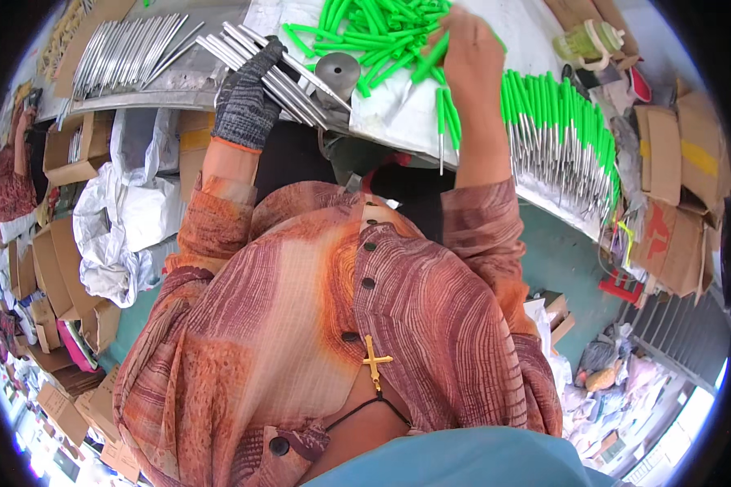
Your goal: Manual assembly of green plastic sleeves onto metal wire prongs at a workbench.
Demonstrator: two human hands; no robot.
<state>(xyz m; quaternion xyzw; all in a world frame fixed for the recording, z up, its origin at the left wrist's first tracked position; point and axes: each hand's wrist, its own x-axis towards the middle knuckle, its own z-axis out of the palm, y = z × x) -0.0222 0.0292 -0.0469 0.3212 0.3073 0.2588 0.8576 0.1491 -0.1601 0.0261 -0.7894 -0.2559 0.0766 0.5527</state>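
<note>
Nearest, the left hand point(248, 93), in a knitted grey glove, closes around a fanned bundle of smooth metal rods point(280, 69) at the workbench's point(179, 89) near edge. Just right, the bare right hand point(471, 49) pinches one soft green tube point(429, 61) between its fingers. Beyond lie a loose heap of green tubes point(365, 28) and a short steel cylinder point(337, 75). At right, finished green-sleeved rods point(556, 130) lie in a row.

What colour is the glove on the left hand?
Speckled dark grey knit with an orange cuff, on the left hand; head view.
</note>
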